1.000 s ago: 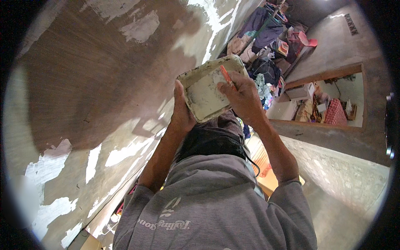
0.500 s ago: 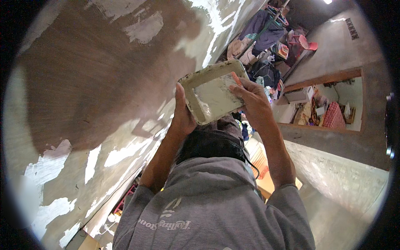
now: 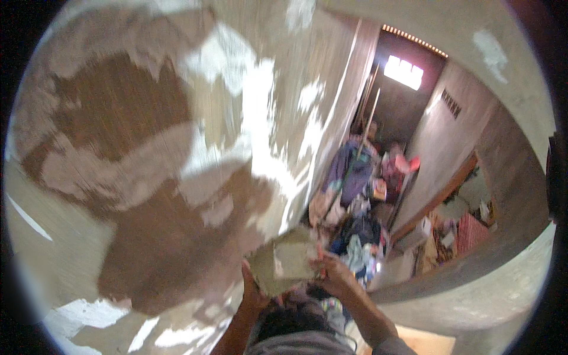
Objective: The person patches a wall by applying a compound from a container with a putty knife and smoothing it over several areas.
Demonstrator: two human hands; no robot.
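Note:
Low in the middle of the head view, a shallow rectangular tray point(image 3: 264, 267), grubby and pale, is held in front of my body. My left hand point(image 3: 252, 291) grips its left side, thumb up along the edge. At the tray's right side my right hand point(image 3: 335, 274) is closed on a putty scraper point(image 3: 320, 252), whose orange edge shows beside the fingers. A whitish area, smeared like filler, covers part of the tray's inside. Motion blurs the tray and both hands, so the scraper's blade is hard to separate from the filler.
Close on the left rises a wall point(image 3: 154, 236) with white filler patches and brownish areas. Beyond the tray lies a heap of clothes point(image 3: 355, 171). On the right a wood-framed wall opening point(image 3: 435, 207) holds stored items. A bright window point(image 3: 404, 72) is at the far end.
My view has tilted up, showing more wall and the far window. The tray and both hands now sit lower in the picture, with the same grip.

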